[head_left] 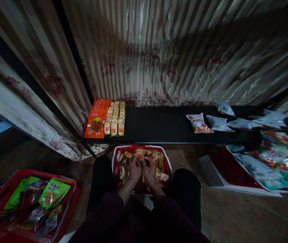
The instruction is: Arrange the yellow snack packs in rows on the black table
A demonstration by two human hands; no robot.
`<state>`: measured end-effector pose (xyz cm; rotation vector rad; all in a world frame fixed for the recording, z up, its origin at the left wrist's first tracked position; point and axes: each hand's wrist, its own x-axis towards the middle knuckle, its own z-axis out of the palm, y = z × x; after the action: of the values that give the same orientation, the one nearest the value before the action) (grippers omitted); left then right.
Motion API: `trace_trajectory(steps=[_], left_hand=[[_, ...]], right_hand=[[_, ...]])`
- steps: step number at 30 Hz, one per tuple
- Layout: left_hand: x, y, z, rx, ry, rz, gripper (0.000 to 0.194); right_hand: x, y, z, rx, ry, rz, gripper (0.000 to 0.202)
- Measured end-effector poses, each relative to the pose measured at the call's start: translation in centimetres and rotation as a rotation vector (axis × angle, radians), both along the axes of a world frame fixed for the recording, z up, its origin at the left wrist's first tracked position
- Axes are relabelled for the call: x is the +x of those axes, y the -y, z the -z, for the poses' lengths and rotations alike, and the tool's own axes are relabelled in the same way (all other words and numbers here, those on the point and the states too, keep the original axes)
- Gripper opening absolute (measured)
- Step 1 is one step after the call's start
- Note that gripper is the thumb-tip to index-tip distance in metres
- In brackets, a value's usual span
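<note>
Standing left of the white-rimmed basket point(168, 161), a red basket point(45, 174) contains pouches. Beyond the white-rimmed basket, leftward, orange packets point(97, 116) adjoin rows of wrapped snacks point(114, 116). Above its contents, left hand point(135, 168) and right hand point(149, 168) grip one small packet point(140, 154) with fingertips. Puffed bags point(199, 123) lie to its right.
</note>
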<state>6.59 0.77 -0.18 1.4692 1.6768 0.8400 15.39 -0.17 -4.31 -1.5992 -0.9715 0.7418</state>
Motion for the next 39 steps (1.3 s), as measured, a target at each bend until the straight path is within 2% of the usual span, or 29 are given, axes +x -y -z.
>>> trace_trajectory(steps=[7,12,16,25,31,39], left_hand=[[0.0,0.0,-1.2,0.015,0.063,-0.029,0.038],[0.2,0.2,-1.3,0.093,0.166,-0.102,0.036],[0.1,0.2,-1.5,0.120,0.210,-0.137,0.035],[0.3,0.5,-3.1,0.091,0.265,-0.164,0.033],[0.4,0.1,-3.7,0.125,0.345,-0.167,0.032],[0.4,-0.2,-4.2,0.071,0.349,-0.198,0.026]], right_hand=[[-0.7,-0.1,-1.1,0.043,-0.089,0.036,0.038],[-1.1,-0.1,-2.3,0.071,-0.194,0.034,0.041],[-1.4,0.0,-2.6,0.099,-0.240,0.009,0.038],[-1.4,0.0,-3.2,0.092,-0.306,0.008,0.041],[-1.3,-0.4,-4.1,0.113,-0.295,-0.007,0.041],[-1.4,-0.4,-4.7,0.139,-0.195,-0.031,0.040]])
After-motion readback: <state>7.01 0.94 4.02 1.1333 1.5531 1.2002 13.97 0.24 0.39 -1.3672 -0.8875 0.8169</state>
